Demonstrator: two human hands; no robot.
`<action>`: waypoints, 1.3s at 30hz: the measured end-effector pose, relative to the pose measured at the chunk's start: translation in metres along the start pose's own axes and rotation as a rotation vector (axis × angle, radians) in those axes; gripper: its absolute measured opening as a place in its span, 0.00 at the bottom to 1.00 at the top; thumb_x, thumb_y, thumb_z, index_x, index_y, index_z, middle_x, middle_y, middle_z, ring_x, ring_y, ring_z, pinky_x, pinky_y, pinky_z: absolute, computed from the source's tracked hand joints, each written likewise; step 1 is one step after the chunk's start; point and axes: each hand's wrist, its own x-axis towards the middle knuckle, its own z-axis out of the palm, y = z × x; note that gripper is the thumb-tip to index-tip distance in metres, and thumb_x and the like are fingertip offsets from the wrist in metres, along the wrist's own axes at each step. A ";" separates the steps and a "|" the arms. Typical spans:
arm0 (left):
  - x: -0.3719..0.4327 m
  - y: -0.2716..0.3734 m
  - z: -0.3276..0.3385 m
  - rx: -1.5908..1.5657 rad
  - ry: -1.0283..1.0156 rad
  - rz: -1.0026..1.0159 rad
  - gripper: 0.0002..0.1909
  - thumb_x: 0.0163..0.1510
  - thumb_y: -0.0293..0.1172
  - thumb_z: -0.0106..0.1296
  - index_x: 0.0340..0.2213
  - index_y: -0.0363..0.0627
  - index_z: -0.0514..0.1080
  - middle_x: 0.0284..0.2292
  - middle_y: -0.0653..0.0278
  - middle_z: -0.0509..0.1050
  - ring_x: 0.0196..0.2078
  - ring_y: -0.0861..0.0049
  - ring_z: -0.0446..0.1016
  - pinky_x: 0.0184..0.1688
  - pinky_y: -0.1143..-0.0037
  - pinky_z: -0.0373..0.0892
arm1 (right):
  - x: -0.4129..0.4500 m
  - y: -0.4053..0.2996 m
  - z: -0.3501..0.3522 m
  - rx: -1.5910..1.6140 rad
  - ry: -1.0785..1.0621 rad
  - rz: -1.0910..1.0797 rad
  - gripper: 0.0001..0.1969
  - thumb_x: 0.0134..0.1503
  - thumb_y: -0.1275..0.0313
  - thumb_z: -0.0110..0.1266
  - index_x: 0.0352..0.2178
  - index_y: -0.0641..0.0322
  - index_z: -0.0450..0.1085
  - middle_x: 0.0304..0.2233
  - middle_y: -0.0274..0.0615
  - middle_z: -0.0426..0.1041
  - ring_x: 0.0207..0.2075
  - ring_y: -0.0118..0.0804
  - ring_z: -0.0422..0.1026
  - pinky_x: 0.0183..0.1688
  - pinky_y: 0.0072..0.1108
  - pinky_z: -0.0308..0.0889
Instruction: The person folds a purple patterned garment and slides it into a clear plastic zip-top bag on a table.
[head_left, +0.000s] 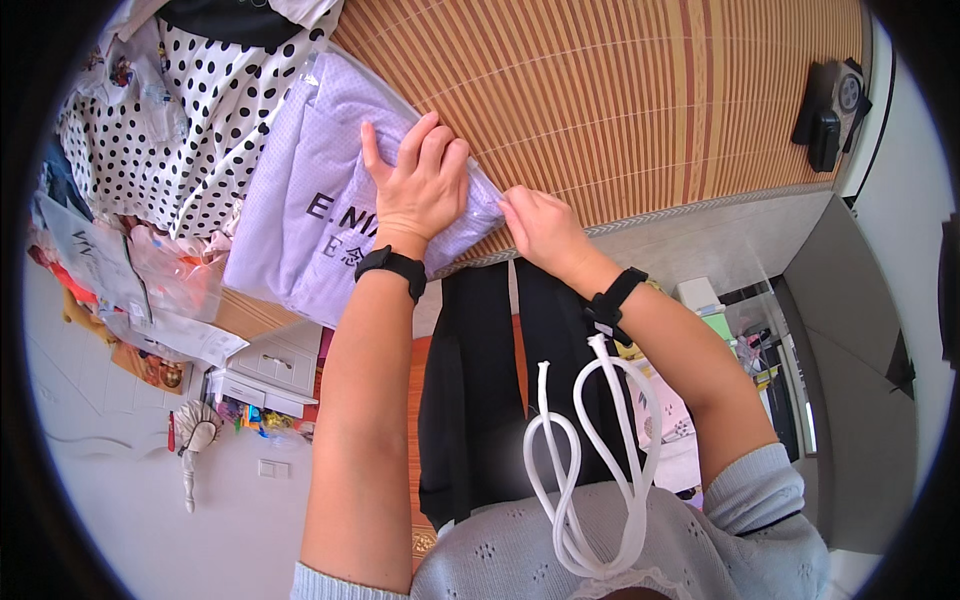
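A clear plastic bag (289, 225) with folded lilac fabric inside and dark printing on its front lies at the edge of a bamboo-strip mat. My left hand (424, 180) rests on top of the bag, palm down, one finger spread away from the others. At the bag's right-hand corner, my right hand (544, 225) pinches the plastic edge between thumb and fingers. Both wrists wear black straps.
White fabric with black dots (217, 112) and other clothes lie left of the bag, beside plastic packaging (176, 277). Small black devices (825, 135) sit at the mat's far right. A white drawer unit (274, 364) stands lower left. White looped cords (570, 465) hang before my chest.
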 end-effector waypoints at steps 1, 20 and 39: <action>0.000 0.000 -0.001 -0.003 0.000 -0.006 0.03 0.44 0.33 0.51 0.25 0.57 0.69 0.33 0.77 0.68 0.50 0.80 0.64 0.59 0.48 0.37 | -0.002 0.001 -0.002 -0.015 -0.019 -0.028 0.04 0.53 0.77 0.49 0.29 0.63 0.62 0.21 0.49 0.68 0.25 0.52 0.70 0.28 0.34 0.66; -0.002 0.005 0.010 0.022 0.068 -0.040 0.05 0.40 0.36 0.50 0.24 0.58 0.67 0.33 0.76 0.68 0.49 0.81 0.64 0.58 0.51 0.45 | 0.024 -0.008 -0.005 0.038 -0.154 0.258 0.09 0.52 0.71 0.53 0.26 0.63 0.62 0.16 0.47 0.65 0.19 0.47 0.68 0.23 0.32 0.61; -0.008 0.002 0.009 -0.045 0.089 -0.033 0.07 0.41 0.37 0.50 0.26 0.57 0.68 0.35 0.75 0.68 0.51 0.80 0.64 0.58 0.53 0.46 | 0.048 -0.027 -0.018 -0.301 -0.233 0.161 0.09 0.50 0.69 0.51 0.22 0.64 0.62 0.19 0.50 0.70 0.24 0.51 0.72 0.26 0.36 0.68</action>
